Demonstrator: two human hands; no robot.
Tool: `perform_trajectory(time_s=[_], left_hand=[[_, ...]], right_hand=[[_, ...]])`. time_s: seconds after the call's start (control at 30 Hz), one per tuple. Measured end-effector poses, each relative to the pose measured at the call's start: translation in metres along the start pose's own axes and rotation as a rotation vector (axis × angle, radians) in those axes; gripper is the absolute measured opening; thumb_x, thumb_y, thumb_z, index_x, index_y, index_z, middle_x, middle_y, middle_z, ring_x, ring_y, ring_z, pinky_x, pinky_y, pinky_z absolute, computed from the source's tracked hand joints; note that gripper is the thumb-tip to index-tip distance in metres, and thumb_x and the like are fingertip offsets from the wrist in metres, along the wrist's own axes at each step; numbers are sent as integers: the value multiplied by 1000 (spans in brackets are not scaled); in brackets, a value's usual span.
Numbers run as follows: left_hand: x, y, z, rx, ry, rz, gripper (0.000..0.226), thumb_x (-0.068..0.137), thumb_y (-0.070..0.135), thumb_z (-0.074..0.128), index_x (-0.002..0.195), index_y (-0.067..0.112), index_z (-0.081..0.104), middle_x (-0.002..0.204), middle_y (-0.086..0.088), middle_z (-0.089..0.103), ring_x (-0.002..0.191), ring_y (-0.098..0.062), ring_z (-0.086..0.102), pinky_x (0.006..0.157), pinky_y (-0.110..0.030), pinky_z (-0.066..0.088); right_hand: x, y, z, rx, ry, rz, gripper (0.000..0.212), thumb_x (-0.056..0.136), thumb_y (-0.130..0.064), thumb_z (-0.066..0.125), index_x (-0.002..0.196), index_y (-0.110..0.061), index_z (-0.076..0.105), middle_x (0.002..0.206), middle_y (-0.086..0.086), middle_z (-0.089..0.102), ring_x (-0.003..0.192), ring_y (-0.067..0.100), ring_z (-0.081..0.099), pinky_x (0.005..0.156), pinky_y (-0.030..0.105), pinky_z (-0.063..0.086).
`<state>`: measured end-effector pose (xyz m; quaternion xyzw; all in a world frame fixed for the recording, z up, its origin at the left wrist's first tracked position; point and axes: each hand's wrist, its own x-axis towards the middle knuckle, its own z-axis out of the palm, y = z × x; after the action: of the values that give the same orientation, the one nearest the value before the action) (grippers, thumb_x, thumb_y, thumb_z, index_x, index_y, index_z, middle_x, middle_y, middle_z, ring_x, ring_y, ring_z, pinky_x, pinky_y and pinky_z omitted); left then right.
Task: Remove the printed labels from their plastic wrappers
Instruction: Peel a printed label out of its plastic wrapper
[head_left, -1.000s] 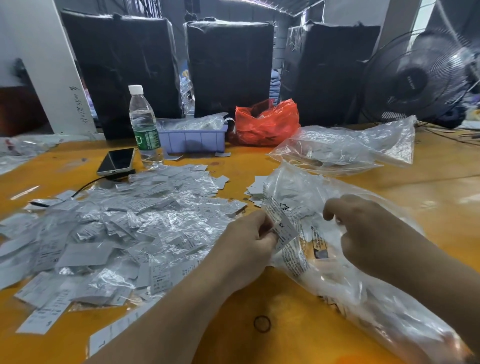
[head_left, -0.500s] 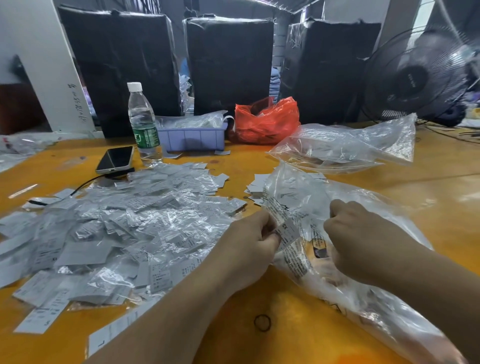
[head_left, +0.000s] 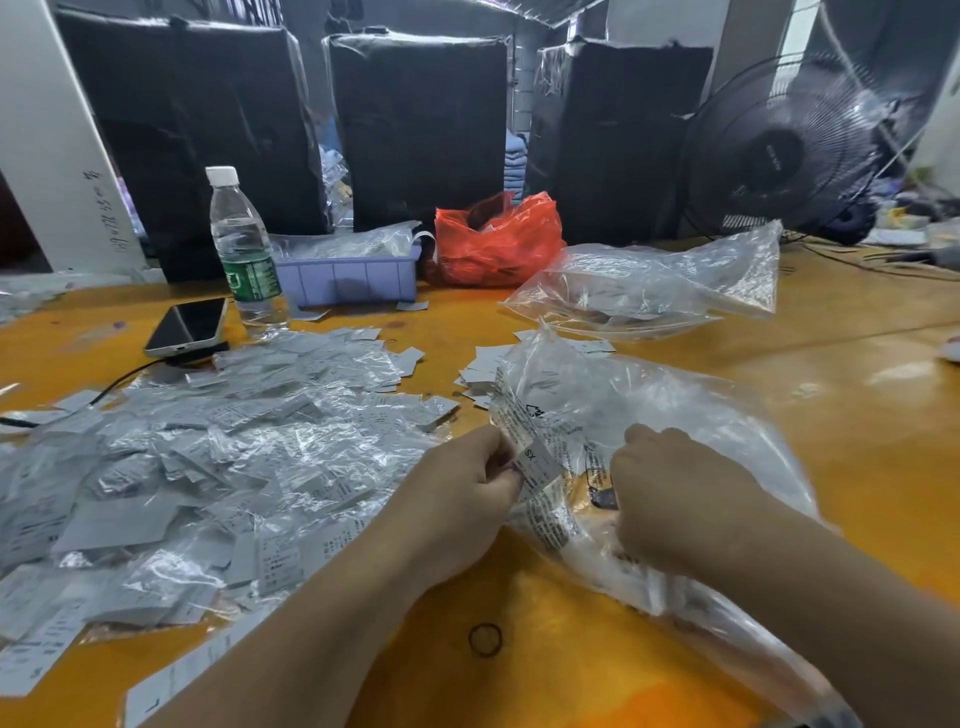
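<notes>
here, the printed label, marked "xs", sits between my two hands above the near middle of the orange tabletop, at the mouth of a large clear bag that lies to my right. my left hand pinches the label's near end between thumb and fingertips; whether a thin plastic wrapper is on it at this point i cannot tell, since film and bag overlap there. my right hand is curled into a loose fist over the bag's printed edge and appears to grip the film, though the fingertips are hidden from view. the two hands are near each other but not touching.

to my left spreads a wide heap of labels and wrappers, mixed together. a small stack of bare labels lies just behind the bag, and a second clear bag rests farther back. a rubber band lies on the tabletop close to me. farther off stand a water bottle, a phone, a lilac tray, a red bag and a fan.

likely hazards, in my judgement: the slippery film may slide from my right hand if the pull is uneven; a sharp tug could crease or tear the label; and a freed label dropped into the mixed heap would be hard to tell from wrapped ones.
</notes>
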<state>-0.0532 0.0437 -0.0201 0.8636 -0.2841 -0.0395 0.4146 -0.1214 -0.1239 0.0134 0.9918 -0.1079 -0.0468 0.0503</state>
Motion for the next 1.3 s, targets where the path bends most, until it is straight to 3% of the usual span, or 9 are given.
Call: perform_trajectory(time_s=[0.2,0.33,0.53,0.6,0.7,0.8,0.97,1.17,1.3], left_hand=[[1,0,0,-40,-7,10,20,97,25,53,77,24,51,70,5,50,52,-2,41,49,-11,36],[1,0,0,-16,-5,9,21,97,28,53,76,27,51,69,7,52,55,-3,40,50,-16,34],[1,-1,0,-8,-2,4,23,96,28,54,74,29,49,65,10,49,54,-4,39,56,-25,36],[1,-1,1,0,-3,4,21,96,28,54,75,28,51,66,9,51,55,-4,41,56,-25,36],[1,-1,1,7,0,2,21,96,30,54,75,29,51,64,11,50,52,-1,41,51,-20,35],[2,-2,1,2,-1,3,21,96,30,54,75,29,51,63,12,50,51,0,42,53,-22,36],[3,-2,1,0,3,14,22,96,29,55,74,30,50,64,11,50,52,0,42,55,-22,36],[1,-2,1,-8,1,19,22,96,30,55,74,30,51,62,14,50,53,1,42,53,-20,35],[2,-3,2,-6,3,25,21,96,30,55,75,29,51,63,13,50,54,-1,42,56,-22,36]], right_hand=[[4,13,10,180,126,-93,18,89,-12,55,98,-14,70,109,1,52,97,23,53,84,39,51],[0,18,3,-37,194,-91,35,85,-5,48,106,-25,67,116,-1,46,102,23,42,84,38,42],[-7,13,-1,-282,54,41,11,87,-19,44,77,-17,40,100,6,27,91,26,20,79,41,23],[-4,13,3,-229,33,8,6,87,-21,46,86,-18,50,114,6,34,99,27,26,83,43,25],[-1,15,7,-121,24,-60,39,87,-27,53,126,-32,55,144,4,24,128,31,24,100,48,26],[-2,17,3,-139,166,-132,52,84,-18,49,133,-33,49,153,0,11,137,31,13,107,49,19],[-5,19,5,-175,212,-454,30,86,-11,50,105,-29,66,106,-11,56,102,13,48,82,30,30],[-14,14,-1,-336,187,-77,24,83,-9,52,68,-21,37,69,-4,43,57,16,35,72,34,28],[-15,9,4,-321,74,-9,24,85,-9,46,68,-20,33,68,-3,40,62,17,32,75,36,28]])
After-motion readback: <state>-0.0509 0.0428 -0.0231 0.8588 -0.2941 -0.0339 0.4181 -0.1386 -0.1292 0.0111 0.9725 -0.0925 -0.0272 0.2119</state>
